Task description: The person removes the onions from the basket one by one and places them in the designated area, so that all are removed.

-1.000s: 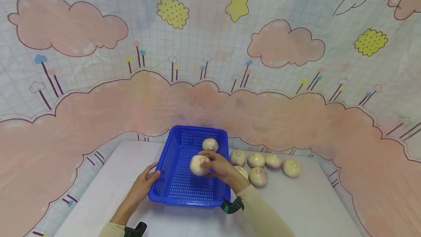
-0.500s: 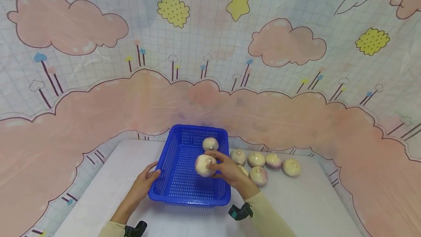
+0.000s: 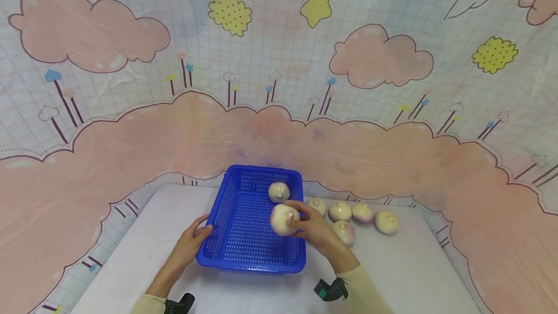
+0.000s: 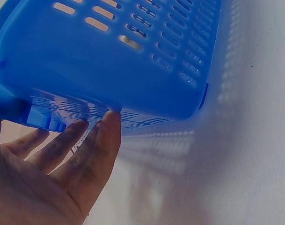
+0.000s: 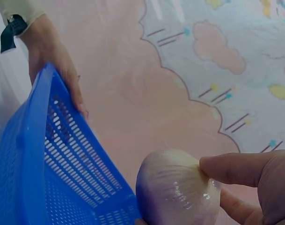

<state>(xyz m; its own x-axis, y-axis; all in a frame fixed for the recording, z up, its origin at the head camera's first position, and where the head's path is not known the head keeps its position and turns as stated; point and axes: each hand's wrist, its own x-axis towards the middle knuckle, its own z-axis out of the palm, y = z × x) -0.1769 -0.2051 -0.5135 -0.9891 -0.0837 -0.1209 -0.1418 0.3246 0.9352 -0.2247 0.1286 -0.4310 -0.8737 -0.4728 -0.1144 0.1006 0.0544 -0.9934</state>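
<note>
My right hand grips a whitish onion with a faint purple tint, thumb and fingers around it, over the right side of a blue plastic basket. In the right wrist view the onion shows fine ridges, with the thumb pressed near its tip. A second onion lies inside the basket at its far right corner. My left hand holds the basket's left rim, thumb over the edge and fingers along the outer wall, as the left wrist view shows the fingers against the slotted side.
Several onions sit on the white table to the basket's right, among them a near onion partly behind my right hand and a rightmost onion. A printed cloth backdrop rises behind the table.
My right hand has moved to the right with the onion, from mid-basket toward the right rim. The left hand and basket have stayed in place.
</note>
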